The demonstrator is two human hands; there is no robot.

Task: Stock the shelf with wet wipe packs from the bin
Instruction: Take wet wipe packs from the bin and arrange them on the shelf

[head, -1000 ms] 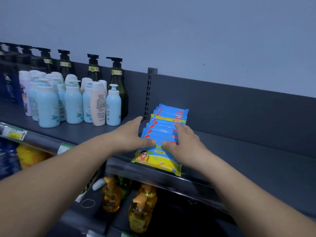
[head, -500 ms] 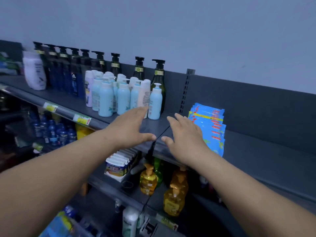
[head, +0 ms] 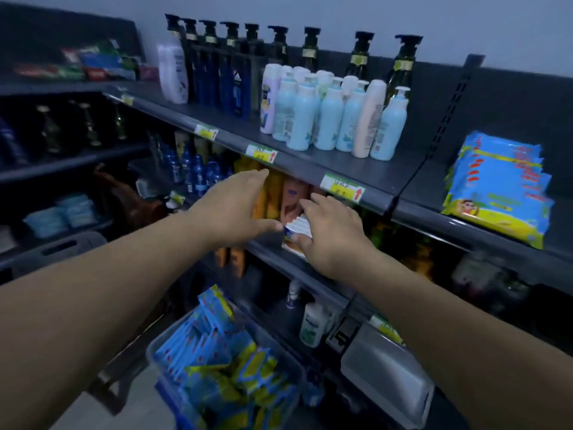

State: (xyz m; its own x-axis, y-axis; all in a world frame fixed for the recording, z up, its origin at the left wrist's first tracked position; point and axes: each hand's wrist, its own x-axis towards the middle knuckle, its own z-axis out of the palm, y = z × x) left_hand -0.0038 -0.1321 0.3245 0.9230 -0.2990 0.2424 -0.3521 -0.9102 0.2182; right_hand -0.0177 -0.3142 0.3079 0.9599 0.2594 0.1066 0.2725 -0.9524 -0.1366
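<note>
A row of blue and yellow wet wipe packs [head: 499, 187] lies overlapped on the dark shelf [head: 418, 187] at the right. Below me a clear bin [head: 288, 367] holds several more loose packs [head: 223, 358]. My left hand [head: 235, 209] and my right hand [head: 331, 234] hang side by side in the air in front of the lower shelf, well left of the stocked row and above the bin. Both have their fingers stretched out and hold nothing.
Light blue lotion bottles [head: 328, 116] and dark pump bottles [head: 235, 69] stand on the same shelf to the left of the packs. Orange bottles [head: 273, 197] and small boxes fill the shelf below. A grey stool [head: 62, 246] stands at the left.
Both hands have let go of the front pack on the shelf and drawn back to the left and down. The view has swung down-left, bringing the bin into sight.
</note>
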